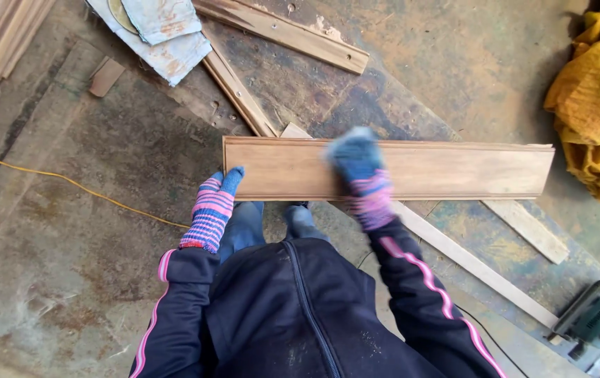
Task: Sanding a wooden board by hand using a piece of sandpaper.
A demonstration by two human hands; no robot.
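While the right hand (361, 171) is blurred on the wooden board (447, 170) lying on the floor, grip unclear, we'd keep the left hand (213, 208), fingers together, pinning its left end; strokes along the grain.

Two worn, stained grey-white woven sacks (163, 35) lie flat and overlapping on the floor (69, 231) by its far edge, left of centre. No labels, signs or screens show.
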